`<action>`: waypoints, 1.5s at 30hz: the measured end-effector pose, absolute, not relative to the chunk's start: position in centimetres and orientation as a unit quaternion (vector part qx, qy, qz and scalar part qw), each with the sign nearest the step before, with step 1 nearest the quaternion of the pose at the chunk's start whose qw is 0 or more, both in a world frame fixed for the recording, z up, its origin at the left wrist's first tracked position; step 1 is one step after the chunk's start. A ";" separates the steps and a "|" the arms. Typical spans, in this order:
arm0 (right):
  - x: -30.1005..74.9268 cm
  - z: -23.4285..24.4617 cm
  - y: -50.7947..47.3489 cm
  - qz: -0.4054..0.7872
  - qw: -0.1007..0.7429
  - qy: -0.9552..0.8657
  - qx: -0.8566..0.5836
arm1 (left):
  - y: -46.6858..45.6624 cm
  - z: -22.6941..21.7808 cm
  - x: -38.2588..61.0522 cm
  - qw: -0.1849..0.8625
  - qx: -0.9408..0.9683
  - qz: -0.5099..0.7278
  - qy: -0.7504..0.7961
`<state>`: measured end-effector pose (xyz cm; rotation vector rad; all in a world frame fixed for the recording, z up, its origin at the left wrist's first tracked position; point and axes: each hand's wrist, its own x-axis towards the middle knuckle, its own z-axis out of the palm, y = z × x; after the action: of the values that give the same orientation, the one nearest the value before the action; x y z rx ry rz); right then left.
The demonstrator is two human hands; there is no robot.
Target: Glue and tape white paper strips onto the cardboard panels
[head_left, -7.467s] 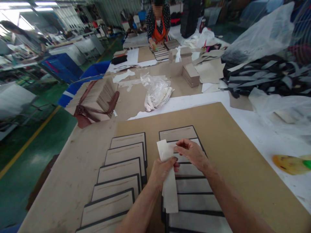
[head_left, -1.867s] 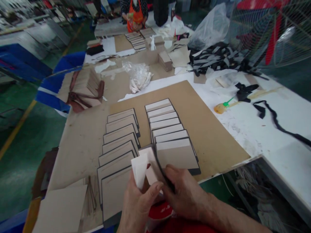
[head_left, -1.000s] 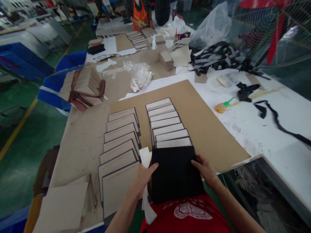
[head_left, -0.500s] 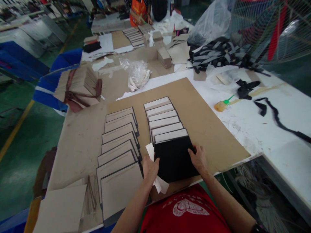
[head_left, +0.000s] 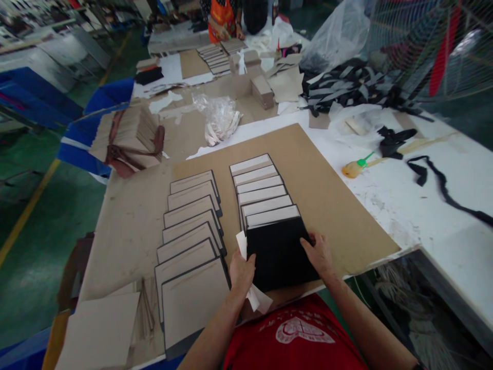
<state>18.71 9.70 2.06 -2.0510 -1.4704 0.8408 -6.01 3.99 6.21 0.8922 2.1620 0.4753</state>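
Observation:
A black rectangular panel [head_left: 283,254] lies at the near end of a row of overlapping white-faced panels [head_left: 262,194] with dark edges. My left hand [head_left: 242,270] is closed around a folded white paper strip [head_left: 259,299], whose two ends stick out above and below the fist. Its thumb rests against the panel's left edge. On the opposite side, my right hand [head_left: 319,253] grips the right edge of the black panel, thumb on top; the fingertips underneath are hidden. Left of my left hand runs a second overlapping row of beige panels [head_left: 194,298] with dark borders.
Both rows lie on a brown board [head_left: 346,226]. Beige boards [head_left: 100,329] are stacked front left, with a tied bundle [head_left: 133,136] behind. To the right are a glue bottle [head_left: 352,168], black strips [head_left: 354,85] and a fan [head_left: 431,46]. A co-worker [head_left: 221,20] stands across the table.
The view has shifted slightly, moving everything a little to the right. Both hands keep their places at the black panel, and the paper strip's lower end has swung slightly right.

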 end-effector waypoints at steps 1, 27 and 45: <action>18.8 1.9 9.7 0.312 0.241 -0.534 -0.748 | 4.0 6.1 -6.0 0.376 0.341 0.194 0.839; 17.8 3.0 7.4 0.304 0.228 -0.539 -0.751 | 3.2 3.6 -6.4 0.393 0.287 0.303 0.819; 18.6 3.2 9.2 0.371 0.251 -0.470 -0.761 | 3.5 3.6 -6.7 0.396 0.300 0.278 0.822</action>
<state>18.65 9.15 3.15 -2.0699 -1.2802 1.0094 -6.68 3.49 3.58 0.7609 2.0838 0.7045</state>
